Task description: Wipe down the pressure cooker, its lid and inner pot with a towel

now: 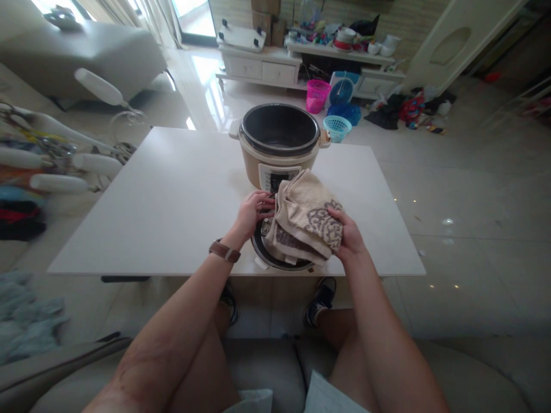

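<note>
Most of the lid (pixel 261 248) is hidden beneath the beige cloth (pixel 303 212).

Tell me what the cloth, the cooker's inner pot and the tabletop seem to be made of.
Cloth: soft, matte textile, perhaps cotton terry, as it folds limply and looks nubby. Inner pot: likely coated metal, given its smooth, dark interior. Tabletop: smooth and white with a faint sheen; laminate, painted board or glass, I can't tell which.
</note>
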The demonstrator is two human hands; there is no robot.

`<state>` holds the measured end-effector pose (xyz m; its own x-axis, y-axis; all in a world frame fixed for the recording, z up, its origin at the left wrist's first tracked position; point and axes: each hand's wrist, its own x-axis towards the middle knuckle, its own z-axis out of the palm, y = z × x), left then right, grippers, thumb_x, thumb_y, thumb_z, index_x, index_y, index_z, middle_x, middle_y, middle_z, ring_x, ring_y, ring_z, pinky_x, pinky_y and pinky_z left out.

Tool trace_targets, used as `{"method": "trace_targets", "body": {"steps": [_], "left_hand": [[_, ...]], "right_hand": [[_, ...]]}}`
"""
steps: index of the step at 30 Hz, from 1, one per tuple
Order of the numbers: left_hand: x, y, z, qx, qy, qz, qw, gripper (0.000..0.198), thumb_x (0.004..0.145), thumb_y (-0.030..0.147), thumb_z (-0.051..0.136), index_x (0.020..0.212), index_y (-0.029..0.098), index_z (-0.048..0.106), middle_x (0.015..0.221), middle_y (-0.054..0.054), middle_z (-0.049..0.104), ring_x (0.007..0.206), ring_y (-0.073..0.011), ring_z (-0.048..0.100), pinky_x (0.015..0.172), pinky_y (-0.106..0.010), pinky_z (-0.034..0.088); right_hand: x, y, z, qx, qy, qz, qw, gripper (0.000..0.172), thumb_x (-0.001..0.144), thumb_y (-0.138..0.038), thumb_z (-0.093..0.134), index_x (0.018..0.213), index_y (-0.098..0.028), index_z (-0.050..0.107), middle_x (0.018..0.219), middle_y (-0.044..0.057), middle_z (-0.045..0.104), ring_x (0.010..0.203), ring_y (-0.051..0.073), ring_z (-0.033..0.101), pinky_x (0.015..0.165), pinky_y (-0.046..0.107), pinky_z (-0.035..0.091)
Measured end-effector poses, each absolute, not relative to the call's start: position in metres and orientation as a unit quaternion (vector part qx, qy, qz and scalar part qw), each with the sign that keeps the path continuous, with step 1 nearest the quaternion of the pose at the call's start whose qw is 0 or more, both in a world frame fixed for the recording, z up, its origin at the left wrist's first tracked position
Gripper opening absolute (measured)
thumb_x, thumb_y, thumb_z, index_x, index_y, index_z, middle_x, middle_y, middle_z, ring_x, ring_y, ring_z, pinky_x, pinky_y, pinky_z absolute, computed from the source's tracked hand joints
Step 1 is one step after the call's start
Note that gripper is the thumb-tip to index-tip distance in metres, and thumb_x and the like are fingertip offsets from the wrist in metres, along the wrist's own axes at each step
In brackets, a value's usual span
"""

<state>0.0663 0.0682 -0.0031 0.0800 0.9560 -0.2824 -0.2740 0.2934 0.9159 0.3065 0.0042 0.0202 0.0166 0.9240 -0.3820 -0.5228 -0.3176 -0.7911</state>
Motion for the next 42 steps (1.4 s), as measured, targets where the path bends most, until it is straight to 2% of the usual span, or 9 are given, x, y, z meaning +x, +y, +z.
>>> {"method": "trace_targets", "body": {"steps": [5,9,13,18,25,29,32,36,42], "left_hand": [[0.023,0.093,-0.024,0.454,0.693,0.366,0.424,0.023,0.077,0.037,0.065,0.092,0.019,0.067,0.099,-0.01,0.073,0.099,-0.0264,0.068,0.084,-0.036,0.052],[0.019,0.088,-0.041,0.474,0.69,0.212,0.505,0.02,0.081,0.038,0.065,0.087,0.019,0.067,0.082,-0.007,0.069,0.08,-0.0231,0.065,0.069,-0.032,0.05],[0.024,0.084,-0.051,0.46,0.653,0.197,0.568,0.023,0.08,0.037,0.07,0.096,0.02,0.067,0.075,-0.003,0.067,0.066,-0.0178,0.061,0.057,-0.027,0.047],[0.029,0.088,-0.057,0.483,0.646,0.226,0.546,0.034,0.077,0.037,0.073,0.106,0.019,0.073,0.074,-0.003,0.069,0.061,-0.0161,0.06,0.052,-0.023,0.041],[0.042,0.089,-0.048,0.519,0.647,0.266,0.492,0.036,0.074,0.042,0.073,0.102,0.019,0.079,0.081,-0.007,0.078,0.073,-0.0224,0.068,0.064,-0.03,0.051],[0.047,0.09,-0.045,0.509,0.657,0.273,0.485,0.035,0.072,0.041,0.074,0.098,0.019,0.079,0.083,-0.007,0.079,0.078,-0.0252,0.07,0.069,-0.032,0.053],[0.048,0.088,-0.043,0.513,0.654,0.269,0.487,0.035,0.072,0.042,0.072,0.097,0.019,0.079,0.086,-0.007,0.079,0.082,-0.0257,0.07,0.071,-0.033,0.052],[0.051,0.083,-0.037,0.539,0.636,0.276,0.478,0.033,0.078,0.047,0.068,0.091,0.018,0.079,0.093,-0.006,0.08,0.091,-0.0254,0.069,0.08,-0.032,0.051],[0.052,0.08,-0.038,0.576,0.605,0.301,0.46,0.048,0.09,0.059,0.053,0.083,0.017,0.075,0.084,-0.005,0.075,0.09,-0.0231,0.065,0.084,-0.032,0.048]], "right_hand": [[0.348,0.018,0.029,-0.498,-0.239,0.462,0.694,0.024,0.088,-0.04,0.062,0.107,-0.027,0.071,0.117,0.008,0.082,0.133,0.03,0.071,0.112,0.062,0.059],[0.361,0.024,0.024,-0.485,-0.2,0.29,0.8,0.034,0.078,-0.035,0.073,0.111,-0.029,0.069,0.13,0.002,0.078,0.13,0.022,0.072,0.122,0.05,0.052],[0.35,0.027,0.014,-0.522,-0.191,0.154,0.817,0.047,0.066,-0.034,0.084,0.107,-0.017,0.07,0.125,0.009,0.079,0.123,0.026,0.074,0.118,0.046,0.055],[0.339,0.022,0.008,-0.628,-0.276,0.129,0.716,0.039,0.082,-0.045,0.076,0.102,-0.012,0.074,0.114,0.013,0.081,0.115,0.027,0.076,0.111,0.046,0.059],[0.327,0.01,-0.003,-0.715,-0.457,0.17,0.502,0.042,0.094,-0.054,0.064,0.099,-0.016,0.08,0.104,0.019,0.083,0.112,0.037,0.078,0.103,0.051,0.06],[0.306,0.009,-0.009,-0.723,-0.586,0.22,0.291,0.039,0.097,-0.038,0.058,0.122,-0.017,0.079,0.124,0.019,0.081,0.121,0.039,0.075,0.11,0.053,0.056],[0.292,0.008,-0.012,-0.711,-0.642,0.231,0.172,0.056,0.094,-0.024,0.058,0.149,-0.024,0.066,0.155,0.015,0.066,0.134,0.038,0.069,0.119,0.053,0.05],[0.279,0.008,-0.012,-0.704,-0.656,0.244,0.121,0.063,0.097,-0.021,0.053,0.16,-0.025,0.057,0.163,0.012,0.059,0.137,0.035,0.068,0.119,0.048,0.05],[0.257,0.012,-0.006,-0.704,-0.662,0.233,0.107,0.051,0.099,-0.027,0.052,0.146,-0.022,0.069,0.13,0.016,0.079,0.124,0.038,0.073,0.109,0.045,0.053]]}}
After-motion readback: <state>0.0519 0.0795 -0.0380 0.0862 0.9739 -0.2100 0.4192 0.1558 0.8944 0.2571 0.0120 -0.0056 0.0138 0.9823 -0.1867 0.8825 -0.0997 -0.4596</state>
